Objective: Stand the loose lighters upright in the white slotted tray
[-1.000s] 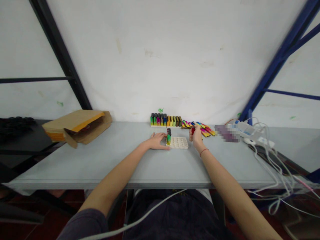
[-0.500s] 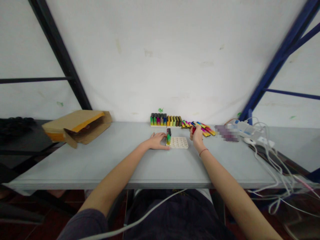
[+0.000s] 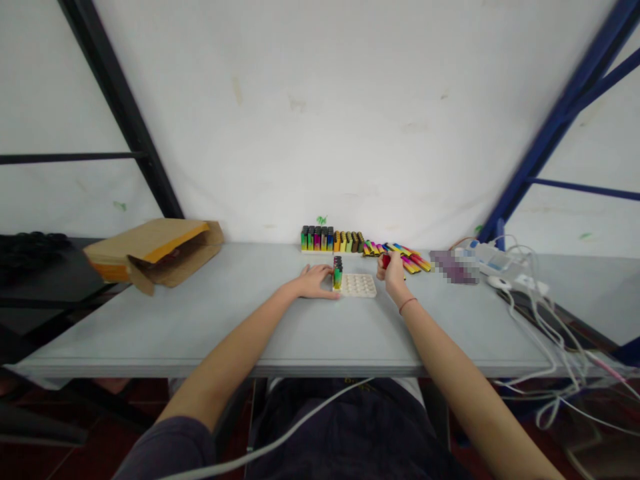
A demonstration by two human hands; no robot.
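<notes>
A white tray with round holes (image 3: 359, 285) lies on the table in front of me. One row of colourful lighters (image 3: 338, 273) stands upright along its left end. My left hand (image 3: 314, 281) holds that end, thumb at the near corner and fingers on the far side. To the right of the tray, my right hand (image 3: 395, 275) is closed around a red lighter (image 3: 387, 261), mostly hidden by the fingers. Just behind that hand lies a pile of loose multicoloured lighters (image 3: 414, 260).
Two filled blocks of upright lighters, one multicoloured (image 3: 317, 240) and one yellowish (image 3: 349, 242), stand against the wall. An opened cardboard box (image 3: 155, 250) lies at the left. A blurred dark purple item (image 3: 453, 267) and a power strip with cables (image 3: 500, 263) occupy the right side.
My right hand has shifted very slightly left with the red lighter, toward the tray. My left hand and the tray stay where they were.
</notes>
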